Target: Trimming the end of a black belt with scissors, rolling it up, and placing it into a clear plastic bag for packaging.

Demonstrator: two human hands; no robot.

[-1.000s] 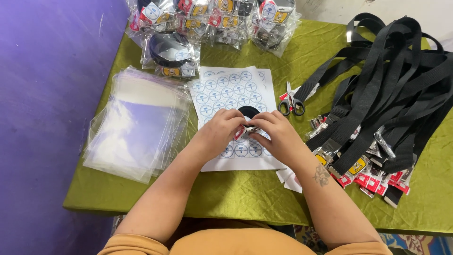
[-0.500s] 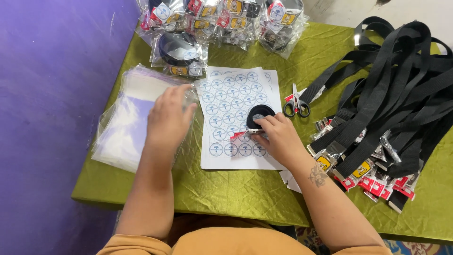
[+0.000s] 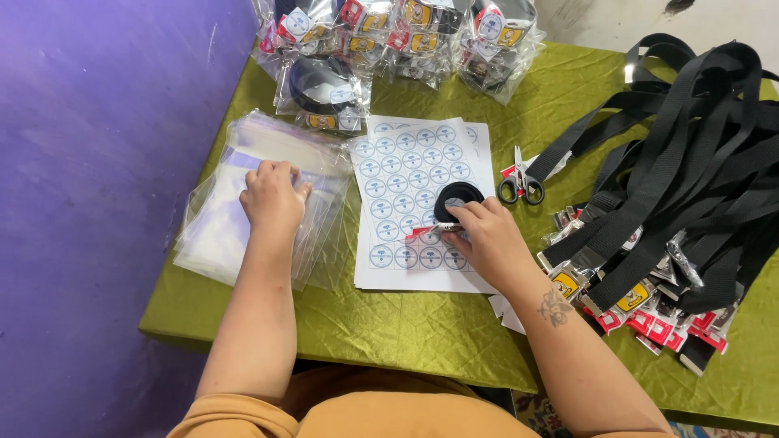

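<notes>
Clear plastic bags (image 3: 243,203) are sitting in a stack at nine o'clock on the green table (image 3: 389,324), and my left hand (image 3: 272,199) is lying flat on top of them, fingers bent and pressing on the top bag; I can't tell whether it is pinching one loose yet. My right hand (image 3: 487,235) is holding the coiled black strap (image 3: 458,199) down on the sticker sheet (image 3: 414,203) at the centre, fingers curled over its near edge. I'm judging this one as rolled but not bagged.

Looking toward twelve o'clock, I'm seeing a heap of filled packs (image 3: 389,40), so a good share seems done. At three o'clock a big pile of loose straps (image 3: 673,170) is waiting, so plenty is left. Scissors (image 3: 521,180) are lying just right of the sheet.

The coil is lying flat, opening facing up at me. Its oval is running roughly from eight to two o'clock, with the red tag end (image 3: 420,233) pointing toward eight.
</notes>
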